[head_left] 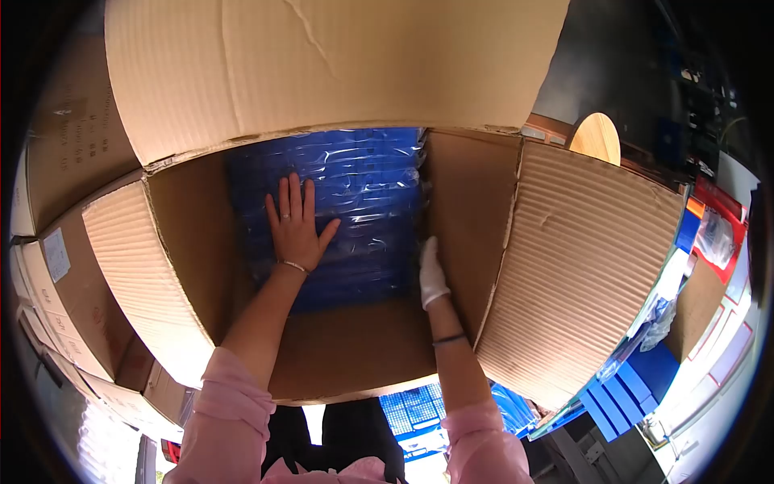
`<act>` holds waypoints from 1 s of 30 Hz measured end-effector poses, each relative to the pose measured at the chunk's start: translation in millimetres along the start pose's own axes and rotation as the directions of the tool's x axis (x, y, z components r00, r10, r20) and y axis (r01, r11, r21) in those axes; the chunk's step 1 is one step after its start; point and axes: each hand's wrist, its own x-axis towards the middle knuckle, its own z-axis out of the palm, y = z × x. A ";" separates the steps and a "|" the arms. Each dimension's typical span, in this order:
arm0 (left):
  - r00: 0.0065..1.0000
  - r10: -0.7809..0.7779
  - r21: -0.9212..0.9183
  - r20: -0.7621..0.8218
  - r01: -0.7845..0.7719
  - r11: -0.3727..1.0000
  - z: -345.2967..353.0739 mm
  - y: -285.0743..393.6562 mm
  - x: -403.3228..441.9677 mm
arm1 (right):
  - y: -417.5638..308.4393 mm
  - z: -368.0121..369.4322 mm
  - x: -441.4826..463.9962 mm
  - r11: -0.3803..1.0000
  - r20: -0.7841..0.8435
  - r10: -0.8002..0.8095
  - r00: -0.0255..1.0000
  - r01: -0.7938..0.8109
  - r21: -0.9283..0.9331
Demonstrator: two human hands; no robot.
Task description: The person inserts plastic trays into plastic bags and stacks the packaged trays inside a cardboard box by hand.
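A large cardboard box (347, 355) stands open in front of me with its flaps folded outward. Inside lies a stack of blue items wrapped in clear plastic (371, 202); their exact kind is hard to make out. My left hand (298, 230), bare with a ring and a bracelet, rests flat with fingers spread on the blue wrapped stack. My right hand (433, 274), in a white glove, reaches down between the stack's right side and the box's right wall. Its fingers point away from me, held close together, and their tips are partly hidden from view.
Closed cardboard boxes (81, 282) are piled on the left. Blue plastic bins (621, 395) stand at the lower right, and a blue crate (415, 411) shows below the box. A round wooden top (597, 137) and a red bin (720, 234) are farther right.
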 end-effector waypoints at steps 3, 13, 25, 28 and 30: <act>1.000 0.019 -0.014 0.004 -0.019 1.000 0.0 -3.4 -5.8 | -23.4 18.5 14.2 0.904 0.095 -0.184 0.978 0.206 -0.374; 0.994 -0.070 -0.142 -0.081 0.058 0.988 -0.9 2.4 -4.8 | -28.7 30.4 61.2 0.816 0.395 -0.116 0.911 0.314 -0.485; 0.995 -0.080 0.012 0.061 0.080 0.997 12.2 20.6 -9.7 | -49.9 74.8 41.6 0.870 0.257 -0.269 0.928 0.349 -0.348; 0.998 -0.049 -0.004 0.026 0.049 0.999 12.8 16.9 -11.4 | -39.3 76.7 88.3 0.787 0.380 -0.394 0.837 0.521 -0.332; 0.999 -0.028 0.006 -0.028 0.028 1.000 15.9 11.0 -10.1 | -43.3 85.1 92.0 0.747 0.337 -0.338 0.879 0.468 -0.471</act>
